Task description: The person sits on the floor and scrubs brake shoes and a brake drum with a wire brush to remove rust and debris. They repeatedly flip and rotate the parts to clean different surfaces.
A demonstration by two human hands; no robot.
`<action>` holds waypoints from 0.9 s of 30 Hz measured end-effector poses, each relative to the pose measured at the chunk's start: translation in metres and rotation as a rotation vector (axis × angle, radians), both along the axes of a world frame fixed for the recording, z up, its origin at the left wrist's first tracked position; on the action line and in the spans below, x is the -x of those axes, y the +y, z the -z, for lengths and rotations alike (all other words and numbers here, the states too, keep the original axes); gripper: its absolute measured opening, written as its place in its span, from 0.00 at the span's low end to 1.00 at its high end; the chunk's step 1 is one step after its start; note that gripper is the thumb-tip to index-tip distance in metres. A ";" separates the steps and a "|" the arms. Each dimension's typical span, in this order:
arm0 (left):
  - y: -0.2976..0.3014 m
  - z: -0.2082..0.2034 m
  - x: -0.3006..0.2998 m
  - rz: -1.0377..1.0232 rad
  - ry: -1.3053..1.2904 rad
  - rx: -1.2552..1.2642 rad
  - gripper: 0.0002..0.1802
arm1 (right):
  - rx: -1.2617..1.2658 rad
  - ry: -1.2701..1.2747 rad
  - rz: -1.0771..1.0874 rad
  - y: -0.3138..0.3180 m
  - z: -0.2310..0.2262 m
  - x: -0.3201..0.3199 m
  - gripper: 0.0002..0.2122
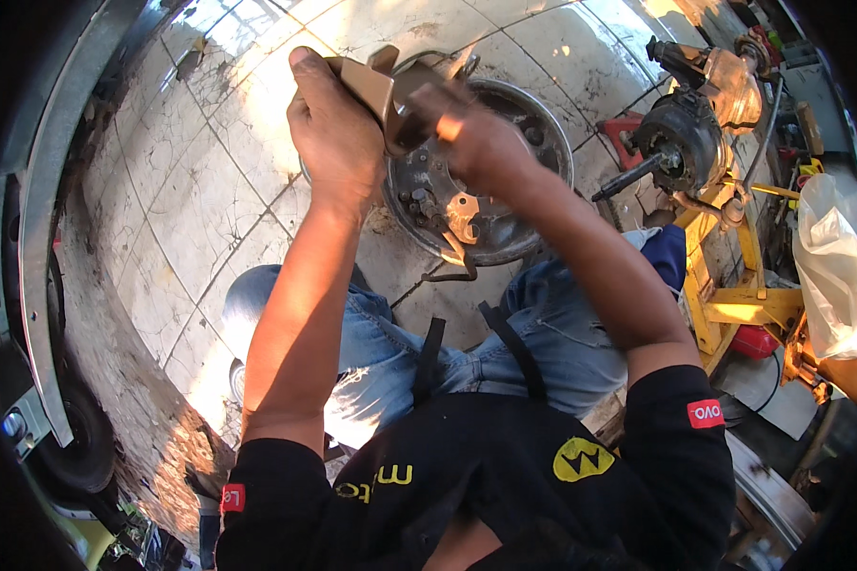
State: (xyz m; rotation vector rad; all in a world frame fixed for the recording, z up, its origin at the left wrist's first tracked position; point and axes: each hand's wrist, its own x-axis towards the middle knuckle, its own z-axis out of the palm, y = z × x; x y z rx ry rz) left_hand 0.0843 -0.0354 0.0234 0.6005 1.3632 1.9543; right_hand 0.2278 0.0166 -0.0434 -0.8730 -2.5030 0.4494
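My left hand (335, 133) is closed around a brown-grey metal part (365, 88) with flat faces and an upright tab, held up in front of me. Its thumb points away from me along the part's edge. Close to the part's right side is my right hand (476, 133), its fingers bent and smeared by motion, so I cannot tell whether they hold anything. Below both hands a dark round metal dish, like a wheel rim (552, 214), lies on the floor. Inside it are a rusty bracket-like piece (462, 217) and several small dark parts.
On the right, a yellow metal stand (754, 306) is beside a greasy shaft-and-hub assembly (681, 143). A white plastic bag (828, 266) hangs farther right. Cracked pale floor tiles (195, 205) lie to the left, with a curved metal vehicle panel (36, 219) along the left rim.
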 end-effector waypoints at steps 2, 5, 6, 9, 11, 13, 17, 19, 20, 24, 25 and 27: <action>0.001 -0.001 0.003 -0.024 0.038 0.002 0.35 | 0.180 -0.028 -0.041 -0.019 -0.017 0.008 0.19; 0.001 -0.002 0.000 -0.016 0.010 0.016 0.35 | -0.069 0.044 -0.057 0.000 0.010 -0.005 0.18; 0.002 -0.004 -0.004 -0.032 0.005 0.006 0.35 | -0.141 0.086 -0.037 0.009 0.011 -0.006 0.17; -0.001 0.001 0.001 -0.023 -0.004 0.031 0.34 | 0.668 -0.281 -0.012 -0.022 -0.059 0.015 0.18; 0.000 -0.003 0.002 -0.005 0.010 0.026 0.34 | 0.496 0.045 0.005 -0.025 -0.023 0.008 0.17; 0.006 0.001 -0.004 -0.005 -0.062 0.011 0.32 | 0.074 0.214 -0.031 -0.003 0.015 0.000 0.16; 0.006 0.014 -0.002 0.004 -0.063 0.149 0.32 | 0.742 0.145 -0.029 -0.014 -0.023 0.012 0.16; 0.005 0.010 -0.003 0.034 -0.092 0.167 0.32 | 0.656 0.311 -0.077 -0.016 -0.026 0.009 0.15; 0.005 0.008 -0.003 0.048 -0.107 0.176 0.32 | 0.576 0.132 -0.012 -0.017 -0.020 0.006 0.15; 0.006 0.011 0.001 0.013 -0.121 0.169 0.32 | 0.774 0.403 -0.059 -0.010 -0.031 0.011 0.14; 0.006 0.011 -0.001 0.011 -0.124 0.182 0.32 | 0.955 0.502 -0.091 -0.008 -0.042 0.009 0.14; 0.007 0.009 -0.004 0.014 -0.127 0.200 0.32 | 0.821 0.324 -0.057 -0.007 -0.034 0.005 0.16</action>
